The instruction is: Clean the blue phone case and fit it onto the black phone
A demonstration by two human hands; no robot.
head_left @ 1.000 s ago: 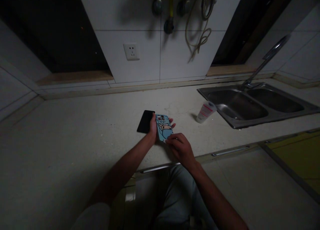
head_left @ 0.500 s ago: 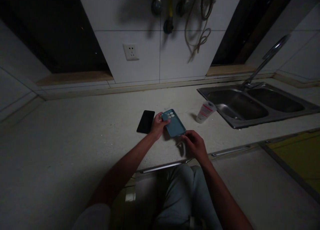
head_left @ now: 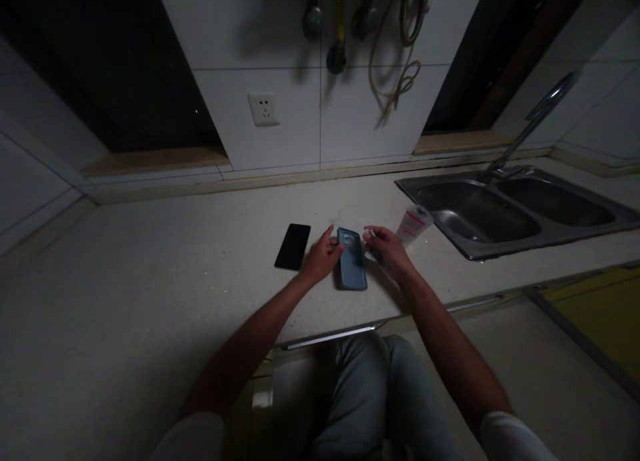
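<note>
Since it's pretty dim here, take this loosely: the left hand point(head_left: 323, 258) is open, fingertips at the blue phone case point(head_left: 351, 259) lying flat on the tabletop point(head_left: 150, 281). The right hand point(head_left: 390, 251) might be pinching something, and a careless reach could tip the white tube point(head_left: 414, 225) into the sink point(head_left: 473, 254).

On counter point(head_left: 150, 261) I had phone point(head_left: 293, 246) at L, case point(head_left: 352, 259) R of it, tube point(head_left: 415, 225) next, sink point(head_left: 475, 221) far R.

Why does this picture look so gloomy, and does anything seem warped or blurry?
In the head view, weak light leaves the speckled countertop nearly black at the left; the wide lens seems to bend the steel sink toward the frame edge; the left hand and right hand look slightly soft.
</note>
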